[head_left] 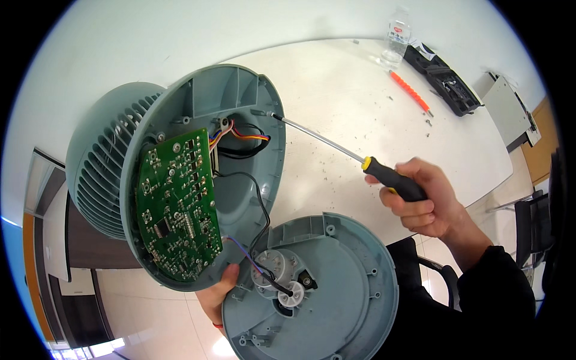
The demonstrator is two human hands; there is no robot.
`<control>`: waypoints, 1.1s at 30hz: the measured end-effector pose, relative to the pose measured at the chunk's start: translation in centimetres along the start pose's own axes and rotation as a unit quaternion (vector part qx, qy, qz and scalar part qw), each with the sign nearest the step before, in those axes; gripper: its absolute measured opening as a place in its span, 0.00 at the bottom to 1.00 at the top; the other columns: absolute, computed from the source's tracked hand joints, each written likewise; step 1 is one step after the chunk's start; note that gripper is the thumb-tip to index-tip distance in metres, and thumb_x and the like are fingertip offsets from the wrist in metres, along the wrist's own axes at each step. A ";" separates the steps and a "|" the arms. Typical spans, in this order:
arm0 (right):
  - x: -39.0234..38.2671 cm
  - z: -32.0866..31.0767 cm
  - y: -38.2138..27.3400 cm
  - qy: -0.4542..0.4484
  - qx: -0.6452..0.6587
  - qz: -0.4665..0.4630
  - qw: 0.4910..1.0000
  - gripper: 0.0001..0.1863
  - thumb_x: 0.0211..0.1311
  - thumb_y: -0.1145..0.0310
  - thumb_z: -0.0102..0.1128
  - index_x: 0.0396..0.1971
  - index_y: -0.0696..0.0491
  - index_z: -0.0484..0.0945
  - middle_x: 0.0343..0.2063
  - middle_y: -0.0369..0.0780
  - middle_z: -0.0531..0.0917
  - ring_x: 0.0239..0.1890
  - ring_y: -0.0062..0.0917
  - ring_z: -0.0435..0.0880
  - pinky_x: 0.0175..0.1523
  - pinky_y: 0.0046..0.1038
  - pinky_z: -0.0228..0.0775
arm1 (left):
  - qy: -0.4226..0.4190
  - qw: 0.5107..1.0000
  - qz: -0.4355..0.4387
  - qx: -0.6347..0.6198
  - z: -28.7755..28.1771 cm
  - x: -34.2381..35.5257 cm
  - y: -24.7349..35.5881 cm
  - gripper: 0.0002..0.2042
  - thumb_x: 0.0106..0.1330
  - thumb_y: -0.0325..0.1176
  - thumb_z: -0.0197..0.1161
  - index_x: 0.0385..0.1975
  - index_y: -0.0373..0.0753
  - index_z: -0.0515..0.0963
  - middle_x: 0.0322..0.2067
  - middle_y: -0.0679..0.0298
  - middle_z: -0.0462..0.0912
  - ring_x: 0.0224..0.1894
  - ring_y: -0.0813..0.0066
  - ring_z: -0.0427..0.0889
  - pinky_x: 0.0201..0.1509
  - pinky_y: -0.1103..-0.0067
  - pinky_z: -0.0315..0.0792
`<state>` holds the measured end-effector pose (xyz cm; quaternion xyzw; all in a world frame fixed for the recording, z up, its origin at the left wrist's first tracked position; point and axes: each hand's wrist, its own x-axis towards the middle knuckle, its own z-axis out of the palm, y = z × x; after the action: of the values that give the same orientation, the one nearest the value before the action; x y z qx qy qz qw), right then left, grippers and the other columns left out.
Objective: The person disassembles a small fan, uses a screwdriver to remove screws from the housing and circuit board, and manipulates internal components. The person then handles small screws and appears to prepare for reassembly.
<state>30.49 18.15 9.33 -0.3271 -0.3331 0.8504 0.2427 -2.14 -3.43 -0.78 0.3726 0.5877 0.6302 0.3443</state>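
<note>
While R hand (pixel 423 201) grips a screwdriver (pixel 360 161), L hand (pixel 217 295) props an opened fan housing (pixel 246 198) up off the table (pixel 360 102).

Head view: R hand clenched round the black/yellow handle; shaft runs up-left, tip at a screw post on housing's upper-right inner rim. L hand underneath, thumb on housing's lower edge; fingers hidden, so grip type can't tell. Housing held tilted, inside facing cam, green circuit board (pixel 177 207) screwed to its left half, ribbed grille (pixel 99 174) behind. Wires (pixel 255 207) link it to round base plate (pixel 318 288) w/ small motor (pixel 273 267), lower centre. Far side of table: clear plastic bottle (pixel 396 39), orange screwdriver (pixel 410 91), black tool case (pixel 444 75). Loose screws scattered nearby.
</note>
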 end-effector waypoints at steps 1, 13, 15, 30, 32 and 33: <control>-0.2 0.1 -0.2 -0.017 -0.046 0.000 0.999 0.20 0.72 0.63 0.46 0.52 0.64 0.72 0.23 0.38 0.77 0.11 0.11 0.63 0.13 0.12 0.57 | 0.001 1.000 0.002 -0.008 0.2 0.0 0.1 0.26 0.50 0.24 0.69 0.53 0.32 0.78 0.51 0.59 0.80 0.55 0.66 0.76 0.63 0.72 0.65; 0.7 -1.0 0.8 -0.036 -0.022 0.020 0.999 0.24 0.74 0.54 0.45 0.55 0.60 0.70 0.27 0.42 0.81 0.09 0.09 0.59 0.12 0.12 0.50 | -0.001 1.000 0.010 0.012 0.5 0.3 0.9 0.27 0.50 0.30 0.73 0.53 0.32 0.77 0.51 0.59 0.80 0.55 0.66 0.76 0.64 0.70 0.64; 1.2 -1.9 1.4 -0.060 0.040 0.088 0.993 0.21 0.75 0.56 0.44 0.54 0.59 0.70 0.23 0.41 0.80 0.09 0.11 0.60 0.12 0.13 0.51 | 0.012 1.000 0.013 0.019 0.5 0.5 0.4 0.30 0.49 0.35 0.75 0.54 0.33 0.76 0.51 0.60 0.79 0.54 0.66 0.76 0.62 0.71 0.65; 0.6 -0.1 2.8 0.164 -0.316 -0.268 0.896 0.16 0.72 0.65 0.49 0.51 0.58 0.75 0.23 0.37 0.78 0.13 0.09 0.59 0.19 0.14 0.49 | -0.012 0.995 0.101 0.009 0.7 0.1 0.0 0.17 0.54 0.22 0.66 0.46 0.32 0.81 0.52 0.54 0.80 0.56 0.63 0.77 0.66 0.69 0.64; 2.8 -2.4 5.0 0.170 -0.354 -0.425 0.815 0.17 0.72 0.62 0.48 0.51 0.59 0.74 0.23 0.37 0.78 0.13 0.09 0.59 0.19 0.15 0.49 | -0.044 0.986 0.160 0.011 0.4 0.4 -0.6 0.17 0.54 0.22 0.66 0.46 0.32 0.81 0.53 0.53 0.80 0.56 0.63 0.77 0.66 0.69 0.64; 3.0 -2.4 5.1 0.153 -0.329 -0.419 0.832 0.17 0.72 0.62 0.48 0.51 0.59 0.74 0.23 0.37 0.78 0.13 0.09 0.58 0.19 0.15 0.49 | -0.049 0.986 0.158 0.007 0.2 0.4 -0.8 0.18 0.54 0.22 0.66 0.47 0.32 0.81 0.53 0.53 0.80 0.56 0.64 0.76 0.66 0.69 0.64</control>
<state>29.25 17.66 3.10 -0.3422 -0.6571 0.4466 0.5016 -2.13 -2.95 -1.60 0.4939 0.5083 0.6533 0.2663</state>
